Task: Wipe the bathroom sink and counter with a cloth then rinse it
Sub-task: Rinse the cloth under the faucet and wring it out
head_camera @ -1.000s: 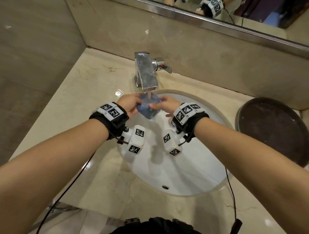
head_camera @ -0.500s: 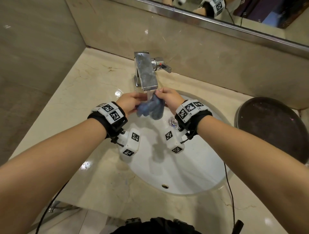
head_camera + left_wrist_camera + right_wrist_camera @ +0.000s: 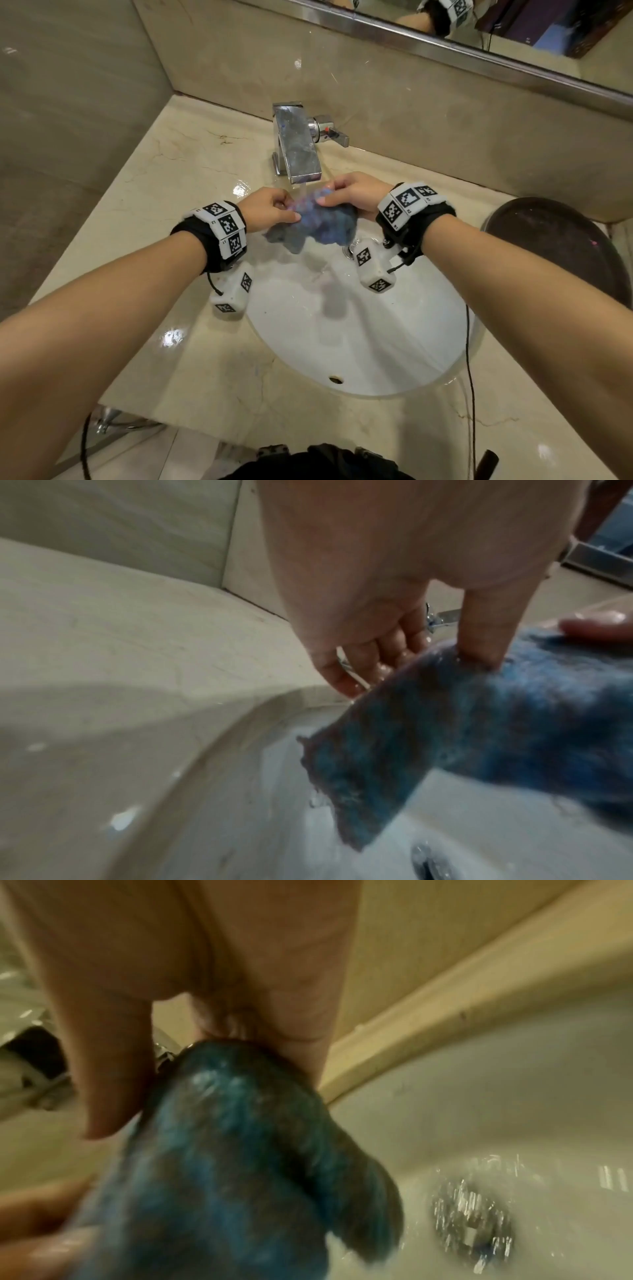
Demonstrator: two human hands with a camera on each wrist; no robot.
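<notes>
A wet blue cloth (image 3: 318,222) hangs over the white sink (image 3: 342,342), right under the chrome faucet (image 3: 298,147), whose water runs onto it. My left hand (image 3: 270,209) pinches the cloth's left edge between thumb and fingers, as the left wrist view shows on the cloth (image 3: 479,723). My right hand (image 3: 352,195) grips the cloth's right part from above; in the right wrist view the cloth (image 3: 240,1150) droops below the thumb near the drain (image 3: 472,1215).
The beige marble counter (image 3: 154,212) surrounds the sink and is wet in spots. A dark round tray (image 3: 561,246) sits at the right. The tiled wall and the mirror frame (image 3: 445,41) stand behind the faucet. Black cables hang from both wrists.
The cloth went from a bunched wad under the stream to being spread out wider between both hands. My right hand shifted up and back toward the faucet.
</notes>
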